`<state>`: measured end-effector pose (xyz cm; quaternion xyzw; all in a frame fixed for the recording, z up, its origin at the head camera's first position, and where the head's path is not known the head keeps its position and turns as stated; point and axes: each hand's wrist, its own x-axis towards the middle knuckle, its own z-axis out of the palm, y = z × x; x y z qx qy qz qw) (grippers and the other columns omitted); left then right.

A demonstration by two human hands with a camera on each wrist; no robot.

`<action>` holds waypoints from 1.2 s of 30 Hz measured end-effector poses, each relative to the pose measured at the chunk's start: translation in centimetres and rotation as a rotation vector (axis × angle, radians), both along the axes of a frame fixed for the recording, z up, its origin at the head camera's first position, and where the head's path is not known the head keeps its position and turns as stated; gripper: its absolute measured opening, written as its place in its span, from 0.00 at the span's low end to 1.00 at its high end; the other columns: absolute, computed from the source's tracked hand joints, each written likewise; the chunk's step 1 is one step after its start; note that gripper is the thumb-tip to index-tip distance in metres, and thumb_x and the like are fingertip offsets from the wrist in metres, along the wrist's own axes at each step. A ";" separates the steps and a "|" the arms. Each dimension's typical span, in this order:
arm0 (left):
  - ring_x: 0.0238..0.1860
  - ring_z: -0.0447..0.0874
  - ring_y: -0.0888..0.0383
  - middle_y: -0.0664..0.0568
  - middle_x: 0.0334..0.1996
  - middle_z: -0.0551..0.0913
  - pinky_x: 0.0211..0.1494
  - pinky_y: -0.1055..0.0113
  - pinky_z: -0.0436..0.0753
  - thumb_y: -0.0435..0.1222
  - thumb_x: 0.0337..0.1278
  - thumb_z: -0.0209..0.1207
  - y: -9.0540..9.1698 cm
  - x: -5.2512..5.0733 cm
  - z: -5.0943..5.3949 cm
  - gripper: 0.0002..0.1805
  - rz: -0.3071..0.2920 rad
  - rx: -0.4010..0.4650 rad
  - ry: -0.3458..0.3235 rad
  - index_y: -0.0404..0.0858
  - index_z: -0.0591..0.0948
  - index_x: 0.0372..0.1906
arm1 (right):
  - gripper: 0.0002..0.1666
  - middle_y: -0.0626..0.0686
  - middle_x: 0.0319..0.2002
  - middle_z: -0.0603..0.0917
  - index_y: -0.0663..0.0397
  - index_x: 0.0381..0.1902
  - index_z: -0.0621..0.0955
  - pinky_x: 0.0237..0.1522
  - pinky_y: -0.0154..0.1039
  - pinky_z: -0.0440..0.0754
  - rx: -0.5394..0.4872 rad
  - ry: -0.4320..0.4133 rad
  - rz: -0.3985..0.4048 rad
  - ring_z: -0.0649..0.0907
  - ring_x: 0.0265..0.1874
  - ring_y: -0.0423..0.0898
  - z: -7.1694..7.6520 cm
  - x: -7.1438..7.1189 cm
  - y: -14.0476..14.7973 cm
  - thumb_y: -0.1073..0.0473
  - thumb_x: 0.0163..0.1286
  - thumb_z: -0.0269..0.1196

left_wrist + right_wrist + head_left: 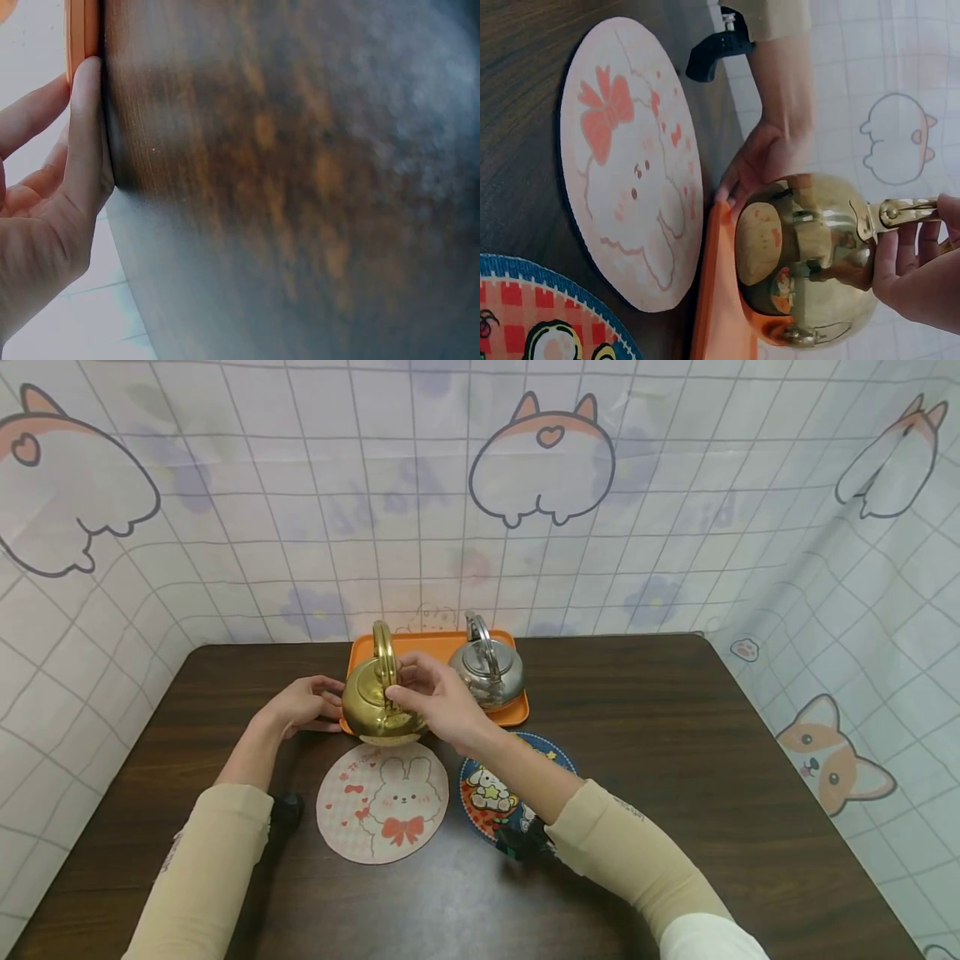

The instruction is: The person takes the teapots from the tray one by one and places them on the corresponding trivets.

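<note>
A gold kettle overlaps the left part of an orange tray; whether its base touches the tray is unclear. My right hand grips the kettle's handle from the right, also seen in the right wrist view with the gold kettle and the right hand. At the tray's left edge is my left hand, its fingers extended. The left wrist view has the left hand with fingertips touching the rim of the orange tray. A silver kettle stands on the tray's right side.
In front of the tray, a round pink rabbit mat lies on the dark wooden table. A round blue-edged mat lies to its right, partly under my right forearm. A patterned cloth wall stands behind the table.
</note>
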<state>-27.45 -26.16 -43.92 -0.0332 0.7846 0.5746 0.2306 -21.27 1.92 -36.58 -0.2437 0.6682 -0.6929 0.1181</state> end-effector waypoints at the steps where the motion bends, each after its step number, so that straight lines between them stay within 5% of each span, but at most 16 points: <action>1: 0.40 0.84 0.55 0.39 0.51 0.73 0.47 0.60 0.89 0.20 0.68 0.57 0.0 0.0 0.0 0.34 0.001 0.000 0.001 0.25 0.58 0.75 | 0.15 0.60 0.54 0.82 0.62 0.59 0.77 0.51 0.39 0.84 0.001 0.004 0.004 0.83 0.52 0.50 0.0 0.1 0.0 0.67 0.76 0.61; 36: 0.38 0.83 0.57 0.37 0.53 0.73 0.44 0.63 0.89 0.24 0.69 0.59 0.0 0.1 0.0 0.35 -0.006 -0.026 0.011 0.25 0.59 0.75 | 0.17 0.56 0.54 0.82 0.59 0.61 0.78 0.53 0.39 0.83 0.038 -0.037 0.077 0.82 0.52 0.46 -0.5 4.4 0.7 0.66 0.77 0.62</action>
